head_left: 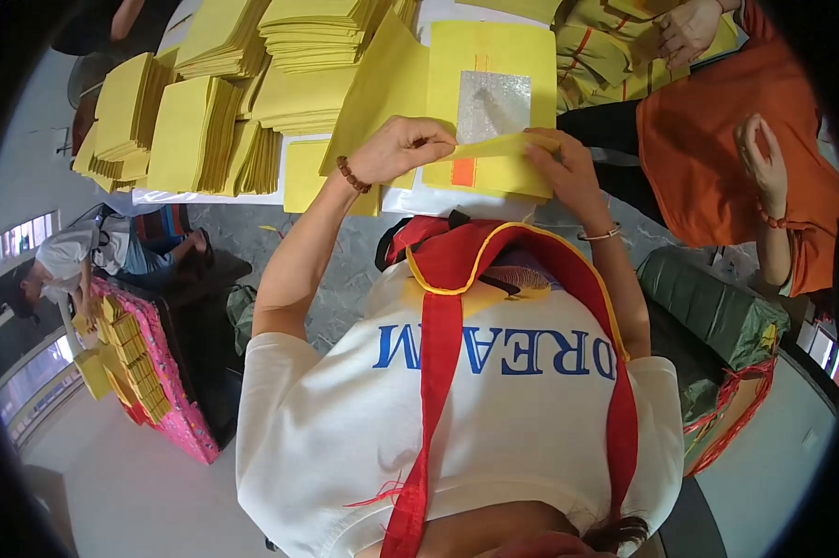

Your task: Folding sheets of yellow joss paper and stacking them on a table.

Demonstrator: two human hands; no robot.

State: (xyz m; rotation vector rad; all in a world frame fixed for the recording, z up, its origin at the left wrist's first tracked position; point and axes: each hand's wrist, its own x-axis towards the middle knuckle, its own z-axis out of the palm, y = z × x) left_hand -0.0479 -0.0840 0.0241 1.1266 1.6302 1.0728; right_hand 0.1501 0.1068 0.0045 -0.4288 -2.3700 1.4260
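A yellow paper sheet [447, 51] lies on the table in front of me, with a silver foil square [494, 102] and a red-orange strip on it. My left hand [406, 147], with a brown bead bracelet at the wrist, pinches the left end of the sheet's raised near edge. At the right end of that same folded-up edge, my right hand [568, 172] grips the paper between thumb and fingers; a bangle circles its wrist. Another yellow sheet [387, 84] leans at a slant just left of the foil.
Several stacks of yellow paper [192, 130] fill the table's left side. To the right, a person in an orange top [726, 149] has a hand over yellow bundles [596, 56]. A green wrapped bale [708, 307] stands at lower right. Someone works at a pink-covered table [173, 400] at left.
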